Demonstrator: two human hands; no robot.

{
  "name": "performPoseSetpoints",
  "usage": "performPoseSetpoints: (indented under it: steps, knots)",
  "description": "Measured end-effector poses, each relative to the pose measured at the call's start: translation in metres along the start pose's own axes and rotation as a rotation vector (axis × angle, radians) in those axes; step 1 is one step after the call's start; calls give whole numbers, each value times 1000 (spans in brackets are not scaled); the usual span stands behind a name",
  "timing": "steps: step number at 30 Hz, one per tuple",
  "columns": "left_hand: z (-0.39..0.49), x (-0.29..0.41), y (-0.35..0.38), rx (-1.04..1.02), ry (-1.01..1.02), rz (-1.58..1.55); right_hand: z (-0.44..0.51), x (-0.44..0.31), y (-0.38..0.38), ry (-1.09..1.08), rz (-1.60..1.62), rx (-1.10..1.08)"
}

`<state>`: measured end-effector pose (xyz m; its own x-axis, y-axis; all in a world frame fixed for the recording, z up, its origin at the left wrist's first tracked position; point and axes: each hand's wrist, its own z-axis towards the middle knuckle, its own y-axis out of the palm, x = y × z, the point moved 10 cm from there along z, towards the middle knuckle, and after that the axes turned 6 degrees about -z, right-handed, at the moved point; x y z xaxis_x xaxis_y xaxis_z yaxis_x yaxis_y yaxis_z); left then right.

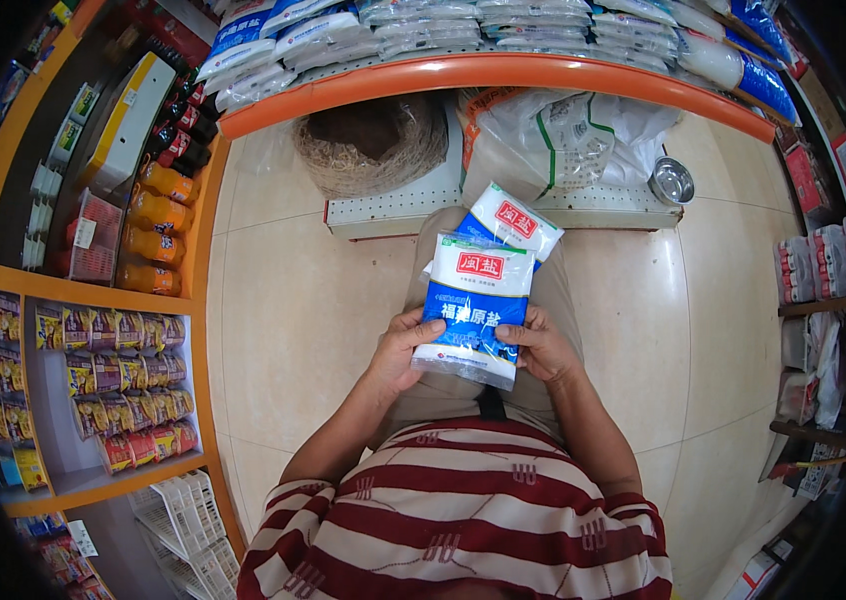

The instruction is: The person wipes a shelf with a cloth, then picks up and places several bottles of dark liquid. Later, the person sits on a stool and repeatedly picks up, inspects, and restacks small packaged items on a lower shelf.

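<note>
A blue-and-white plastic packet of salt with a red printed panel is held up in front of my lap. My left hand grips its left edge, thumb on the front face. On the opposite edge, my right hand pinches it the same way. Behind its top, partly covered, a second salt packet of the same kind lies tilted over my legs; whether a hand also supports it I cannot tell. Fingers behind the front packet are hidden.
Ahead, an orange-edged shelf carries stacked salt packets. Beneath it, an open woven sack and a clear plastic bag rest on a perforated base beside a metal bowl. Bottles and instant-noodle cups fill the left shelves.
</note>
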<state>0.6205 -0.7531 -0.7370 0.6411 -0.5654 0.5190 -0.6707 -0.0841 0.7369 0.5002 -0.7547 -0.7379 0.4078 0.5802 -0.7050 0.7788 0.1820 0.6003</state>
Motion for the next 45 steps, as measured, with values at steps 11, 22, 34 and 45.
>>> performPoseSetpoints:
  steps: [11,22,34,45]
  knots:
    - [-12,8,19,-119,79,-53,3,-1,-7,-91,150,15]
    - [1,5,32,6,249,-24,-1,-12,-7,-201,292,28]
    - [1,35,22,-48,306,123,-1,-19,-9,-363,340,-104]
    - [3,28,-3,19,254,5,6,-8,-12,-268,311,-68]
